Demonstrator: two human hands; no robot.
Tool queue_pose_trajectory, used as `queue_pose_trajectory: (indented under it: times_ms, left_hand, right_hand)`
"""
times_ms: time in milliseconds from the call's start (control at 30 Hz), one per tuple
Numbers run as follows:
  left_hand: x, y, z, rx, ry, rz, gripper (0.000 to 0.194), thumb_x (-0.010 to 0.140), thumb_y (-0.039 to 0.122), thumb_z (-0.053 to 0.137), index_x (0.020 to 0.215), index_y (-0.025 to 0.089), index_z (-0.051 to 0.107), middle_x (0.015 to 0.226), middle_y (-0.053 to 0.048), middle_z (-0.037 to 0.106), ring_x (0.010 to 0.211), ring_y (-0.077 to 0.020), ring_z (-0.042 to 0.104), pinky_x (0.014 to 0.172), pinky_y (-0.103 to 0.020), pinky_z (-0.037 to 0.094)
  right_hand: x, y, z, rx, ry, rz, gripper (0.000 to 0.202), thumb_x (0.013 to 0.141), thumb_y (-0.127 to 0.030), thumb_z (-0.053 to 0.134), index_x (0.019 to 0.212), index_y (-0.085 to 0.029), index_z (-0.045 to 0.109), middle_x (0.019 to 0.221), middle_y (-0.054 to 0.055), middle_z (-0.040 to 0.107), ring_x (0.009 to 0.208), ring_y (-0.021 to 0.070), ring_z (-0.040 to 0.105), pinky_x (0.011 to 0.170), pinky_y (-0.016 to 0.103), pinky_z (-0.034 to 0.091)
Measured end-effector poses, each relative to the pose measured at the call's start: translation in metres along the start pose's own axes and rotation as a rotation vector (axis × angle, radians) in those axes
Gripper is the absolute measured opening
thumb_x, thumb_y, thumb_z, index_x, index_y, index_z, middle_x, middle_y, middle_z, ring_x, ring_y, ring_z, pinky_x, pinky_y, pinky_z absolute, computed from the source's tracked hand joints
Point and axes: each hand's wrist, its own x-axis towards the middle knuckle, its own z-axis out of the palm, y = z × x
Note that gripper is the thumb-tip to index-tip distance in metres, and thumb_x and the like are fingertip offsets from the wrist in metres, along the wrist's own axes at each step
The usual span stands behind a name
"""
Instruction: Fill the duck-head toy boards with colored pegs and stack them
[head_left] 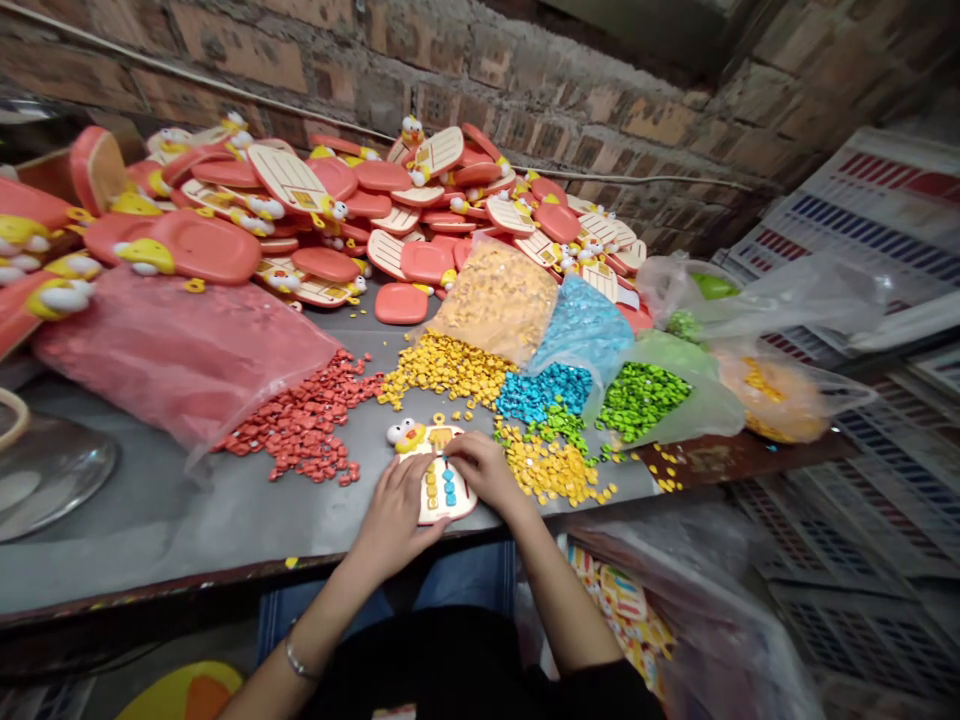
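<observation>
A cream duck-headed toy board [442, 507] lies near the table's front edge, with a column of yellow pieces [432, 490] and a column of blue pieces [450, 488] in its slots. My left hand [397, 510] rests over the board's left side, its thumb along the lower edge and its fingers reaching toward the middle. At the upper right of the board, my right hand [484, 468] has its fingertips pinched together by the top of the blue column; what is between them is too small to make out. Around the board lie loose red pieces [307, 425], yellow pieces [551, 465] and blue pieces [544, 390].
Red and cream duck boards [375, 200] are heaped along the brick wall. Open bags hold red [187, 350], yellow [499, 300], blue [581, 325] and green pieces [645, 400]. A metal lid [52, 470] sits at left; crates [862, 220] stand at right.
</observation>
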Motion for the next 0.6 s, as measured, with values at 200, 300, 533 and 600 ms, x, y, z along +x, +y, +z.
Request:
queue_pose_trajectory:
  times_ms: [200,300,533,600]
  left_hand:
    - [-0.004,-0.002,-0.001,-0.179,0.007,-0.046,0.090,0.079,0.033,0.067,0.148,0.023,0.009,0.146,-0.015,0.038,0.136,-0.0309,0.035,0.112,-0.052,0.030]
    - [-0.005,-0.005,-0.005,-0.302,0.024,-0.106,0.091,0.080,0.034,0.067,0.148,0.024,0.008,0.147,-0.016,0.034,0.138,-0.0311,0.032,0.111,-0.052,0.032]
    - [-0.006,-0.010,-0.006,-0.390,0.003,-0.130,0.091,0.082,0.033,0.065,0.148,0.026,0.002,0.145,-0.015,0.036,0.138,-0.0294,0.033,0.113,-0.054,0.029]
    - [-0.006,-0.008,-0.005,-0.357,0.010,-0.121,0.090,0.082,0.034,0.065,0.148,0.026,0.005,0.144,-0.015,0.037,0.135,-0.0295,0.036,0.112,-0.054,0.031]
  right_hand:
    - [-0.012,-0.001,-0.021,0.083,-0.063,0.054,0.026,0.084,-0.023,0.063,0.111,-0.024,0.066,0.097,0.004,0.069,0.089,0.0196,0.064,0.080,0.033,0.050]
    - [-0.025,0.012,-0.053,0.031,0.248,0.155,0.026,0.086,-0.030,0.062,0.111,-0.024,0.066,0.099,0.006,0.070,0.088,0.0200,0.064,0.075,0.032,0.051]
    - [-0.050,0.105,-0.179,-0.448,0.824,0.450,0.036,0.078,-0.037,0.055,0.105,-0.015,0.066,0.105,0.014,0.064,0.099,0.0285,0.058,0.081,0.043,0.048]
    - [-0.049,0.131,-0.206,-0.625,0.727,0.605,0.044,0.074,-0.035,0.058,0.113,-0.015,0.063,0.118,0.017,0.057,0.112,0.0324,0.051,0.093,0.049,0.042]
